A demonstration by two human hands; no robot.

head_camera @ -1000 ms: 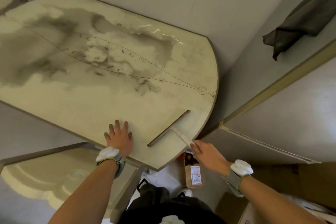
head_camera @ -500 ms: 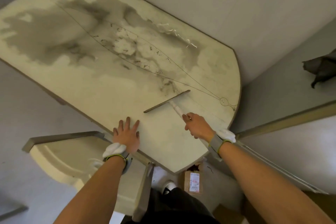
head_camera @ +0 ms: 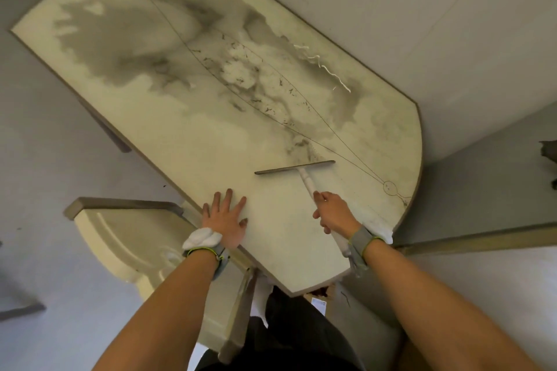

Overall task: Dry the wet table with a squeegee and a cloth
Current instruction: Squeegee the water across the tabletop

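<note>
A cream table (head_camera: 187, 141) with a rounded end carries a wide dark wet patch (head_camera: 126, 51) across its far half. The squeegee (head_camera: 297, 167) lies with its blade flat on the tabletop just below the wet area, its white handle running back toward me. My right hand (head_camera: 333, 214) grips that handle. My left hand (head_camera: 224, 215) rests flat on the near table edge, fingers spread. A white cloth (head_camera: 378, 224) lies at the table's right edge beside my right wrist.
A cream chair (head_camera: 126, 238) stands under the table's near left edge. White walls close in behind and right of the table. A dark cloth (head_camera: 550, 155) shows at the far right edge. A small box (head_camera: 319, 301) sits on the floor below the table.
My right hand has pushed the squeegee away from me, from the table's near edge up to the rim of the wet patch. The left hand stayed flat on the table.
</note>
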